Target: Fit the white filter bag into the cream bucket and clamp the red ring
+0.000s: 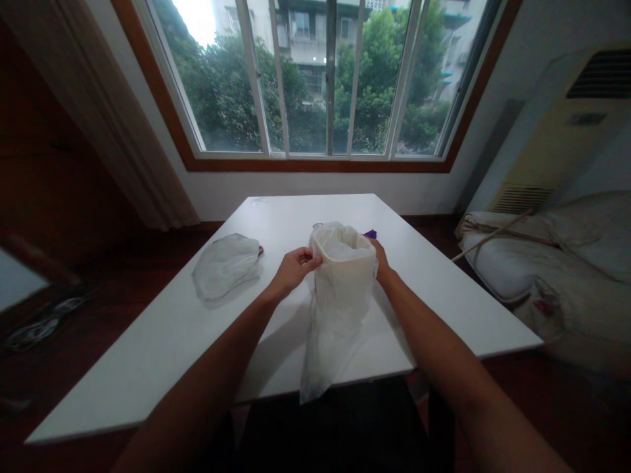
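Note:
A white bin-like container [352, 282] stands near the middle of the table, its opening facing up. A translucent plastic bag [328, 348] lines it, folds over the rim and hangs past the table's front edge. My left hand [299, 266] pinches the bag at the left side of the rim. On the right side, my right hand [382, 259] is against the rim, its fingers mostly hidden behind the container. Just beyond it, a small purple item [370, 234] shows.
The white table [162, 348] has a round, translucent cover-like item [227, 266] on its left part. A window [315, 85] is behind it. At the right lie wrapped bundles [552, 263] with a stick, below an air conditioner [557, 131].

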Motion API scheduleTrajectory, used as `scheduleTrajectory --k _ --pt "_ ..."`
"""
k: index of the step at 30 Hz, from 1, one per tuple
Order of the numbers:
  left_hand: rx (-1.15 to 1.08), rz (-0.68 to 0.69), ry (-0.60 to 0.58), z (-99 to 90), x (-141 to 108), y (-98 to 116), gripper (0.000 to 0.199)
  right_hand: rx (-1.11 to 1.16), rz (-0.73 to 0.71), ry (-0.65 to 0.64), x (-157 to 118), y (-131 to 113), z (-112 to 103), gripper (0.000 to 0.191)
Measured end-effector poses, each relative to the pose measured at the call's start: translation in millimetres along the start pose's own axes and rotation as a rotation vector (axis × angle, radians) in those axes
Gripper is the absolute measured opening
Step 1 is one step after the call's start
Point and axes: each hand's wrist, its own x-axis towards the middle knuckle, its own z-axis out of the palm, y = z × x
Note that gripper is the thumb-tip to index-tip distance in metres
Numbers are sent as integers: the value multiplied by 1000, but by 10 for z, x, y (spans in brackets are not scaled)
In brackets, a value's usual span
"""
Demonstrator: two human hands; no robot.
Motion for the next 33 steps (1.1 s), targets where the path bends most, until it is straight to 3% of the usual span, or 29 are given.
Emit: scheduleTrajectory --k 6,13,19,23,27,30,33 --pt "46 70 73 -56 108 -166 43 -116 56 37 -7 -73 27 24" --pt "368 89 190 -491 249 -364 34 -236 142 91 22 -77 -109 26" --pt "664 -33 175 -700 236 -494 26 -201 45 112 28 32 -163 28" --pt "805 -66 133 -706 188 -567 27 -94 -17 10 55 121 -172 27" --pt "920 -114 184 -739 186 -524 27 4 -135 -72 116 256 -203 26" --pt "923 -6 331 -725 205 -377 25 145 -159 129 153 273 -256 32" --pt "642 263 384 -561 194 -186 45 364 -217 307 138 138 -306 42"
